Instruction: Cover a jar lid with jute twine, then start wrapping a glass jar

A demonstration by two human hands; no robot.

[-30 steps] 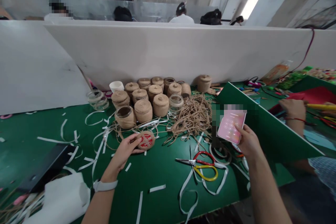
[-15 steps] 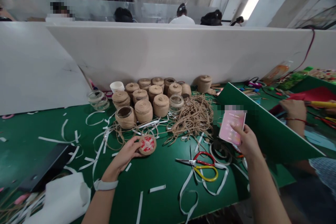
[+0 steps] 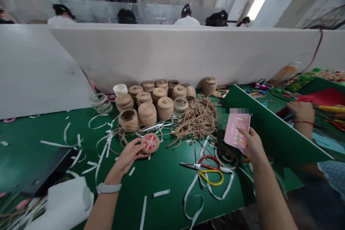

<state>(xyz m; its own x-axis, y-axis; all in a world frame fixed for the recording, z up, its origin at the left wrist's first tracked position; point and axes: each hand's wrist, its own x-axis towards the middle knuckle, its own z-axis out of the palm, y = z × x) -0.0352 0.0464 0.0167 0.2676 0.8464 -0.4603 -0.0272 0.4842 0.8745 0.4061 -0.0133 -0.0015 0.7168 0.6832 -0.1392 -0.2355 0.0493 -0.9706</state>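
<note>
Fingers of the left hand (image 3: 130, 156) pinch a round brown twine disc with a red and white face (image 3: 150, 143), and the right hand (image 3: 253, 145) grips a flat phone with a pink screen (image 3: 231, 134)

The big green table (image 3: 167, 210) is under it all. Near its back stands a bunch of brown jars wrapped in twine (image 3: 147, 114). Right beside them is a messy heap of loose brown twine (image 3: 201, 118). Closer to the person lie scissors with one red and one yellow handle (image 3: 198, 166), and no hand touches them. The phone is tipped up, with the right thumb over its screen; I cannot tell if it presses. The disc is in front of the jars, held by its left edge. It has just moved a little away from the person, while the phone has hardly moved. So both hands are busy, and the disc's red side is plain to see. Smallest is a short white strip (image 3: 161, 193) on the table
</note>
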